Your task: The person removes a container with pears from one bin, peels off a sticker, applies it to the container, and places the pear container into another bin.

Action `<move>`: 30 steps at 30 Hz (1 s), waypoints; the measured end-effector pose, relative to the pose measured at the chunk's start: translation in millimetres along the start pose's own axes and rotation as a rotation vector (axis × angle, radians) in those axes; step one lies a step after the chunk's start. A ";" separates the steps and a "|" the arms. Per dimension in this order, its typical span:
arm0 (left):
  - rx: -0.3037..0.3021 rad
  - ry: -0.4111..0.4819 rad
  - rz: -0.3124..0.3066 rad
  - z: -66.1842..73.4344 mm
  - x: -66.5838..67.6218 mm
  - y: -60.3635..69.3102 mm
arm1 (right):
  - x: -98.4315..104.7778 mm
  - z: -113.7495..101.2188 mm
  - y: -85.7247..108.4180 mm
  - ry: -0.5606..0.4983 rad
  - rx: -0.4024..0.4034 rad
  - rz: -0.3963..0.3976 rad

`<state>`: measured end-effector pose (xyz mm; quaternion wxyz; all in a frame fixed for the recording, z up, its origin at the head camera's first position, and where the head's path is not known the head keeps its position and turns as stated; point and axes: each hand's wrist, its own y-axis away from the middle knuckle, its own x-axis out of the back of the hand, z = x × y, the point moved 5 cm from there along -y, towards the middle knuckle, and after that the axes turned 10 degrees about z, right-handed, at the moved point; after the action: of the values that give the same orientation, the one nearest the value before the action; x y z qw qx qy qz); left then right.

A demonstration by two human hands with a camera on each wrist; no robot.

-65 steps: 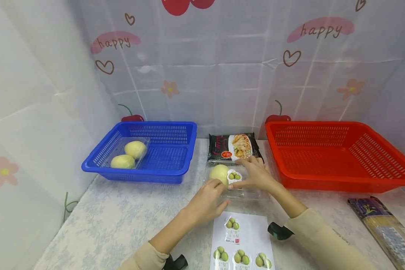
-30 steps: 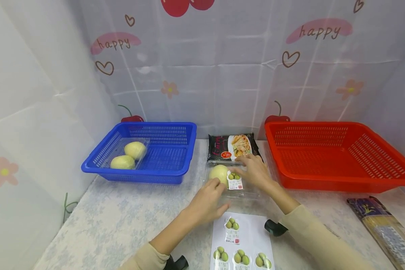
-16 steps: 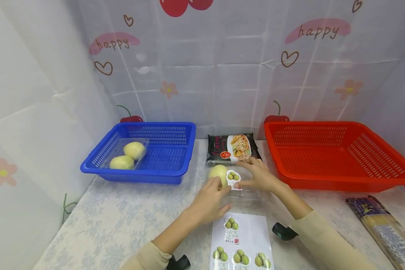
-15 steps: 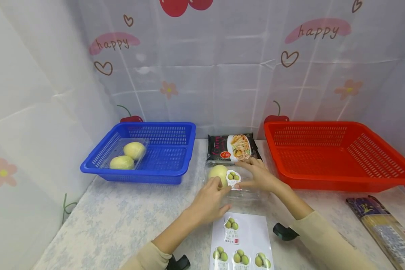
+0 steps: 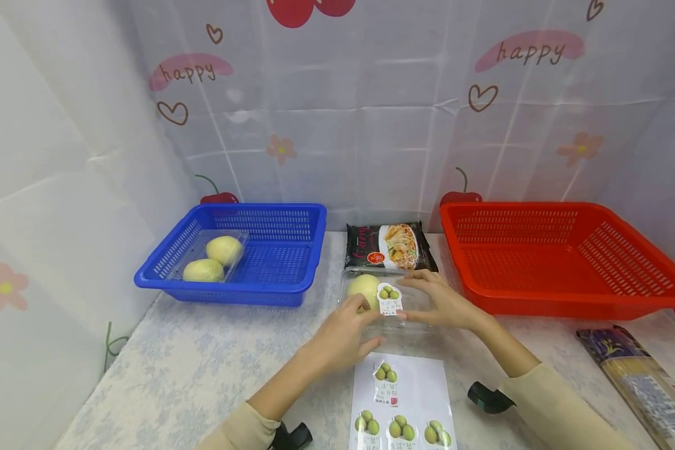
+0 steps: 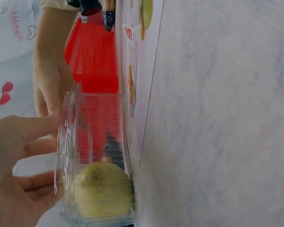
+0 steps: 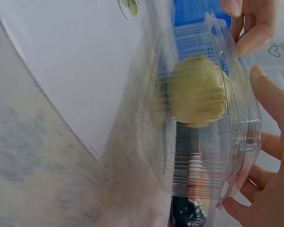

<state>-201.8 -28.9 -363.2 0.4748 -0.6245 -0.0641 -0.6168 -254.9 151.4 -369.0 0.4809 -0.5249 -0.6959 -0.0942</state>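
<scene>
Sitting mid-table, clear box (image 5: 412, 297): one, lid up, between the two hands; probably placed here so both can reach its top.
Fruit inside (image 5: 364, 287): one, pale yellow, at the left end, leaving the lid's right part as an easy spot for a label.
Sticker (image 5: 390, 301): one, on the lid just right of the fruit, picture side up; whether every edge is stuck cannot be told.
Left hand (image 5: 343, 334): fingers loosely bent and spread, tips touching the lid near the sticker's left side, thumb apart, grasping nothing; presumably steadying the box.
Right hand (image 5: 447, 306): spread wide over the lid's right end, thumb near the sticker's lower right corner, gripping nothing; likely placed to smooth or brace.
Sticker sheet (image 5: 427, 381): one, on the near side, four stickers showing, one far and three near; seemingly kept within easy reach.
Noodle packet (image 5: 390, 247): one, black, just beyond the box.
Blue basket (image 5: 230, 294): one, far left, with a second box (image 5: 234, 270) holding two fruits, perhaps grouped by kind.
Red basket (image 5: 568, 309): one, far right.
Pasta pack (image 5: 635, 381): one, near right, in front of the red basket.
Totals: two boxes, three fruits, two baskets.
</scene>
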 end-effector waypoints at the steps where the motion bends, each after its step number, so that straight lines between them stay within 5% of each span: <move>1: 0.005 0.041 0.021 -2.2 1.5 0.3 | 0.4 -1.4 2.7 -0.006 0.013 0.013; 8: 0.087 0.248 0.238 -29.3 5.6 -2.8 | 7.5 -14.5 21.4 -0.008 0.038 0.226; 13: 0.252 0.320 0.211 -50.1 3.3 -15.9 | 14.6 -16.0 34.0 -0.003 -0.052 0.357; 17: 0.368 0.406 0.105 -62.9 -1.8 -28.4 | 14.2 -12.0 43.0 -0.076 -0.220 0.311; 24: 0.463 0.444 0.004 -77.2 -17.5 -39.4 | 2.5 -1.8 58.9 -0.324 -0.581 0.138; 30: 0.487 0.457 0.005 -83.4 -25.0 -43.4 | -11.1 -2.9 67.8 -0.492 -0.656 0.046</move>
<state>-295.6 -48.8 -379.4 0.6138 -0.3382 -0.1001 -0.7062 -197.7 171.8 -401.4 0.1094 -0.6726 -0.7114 -0.1720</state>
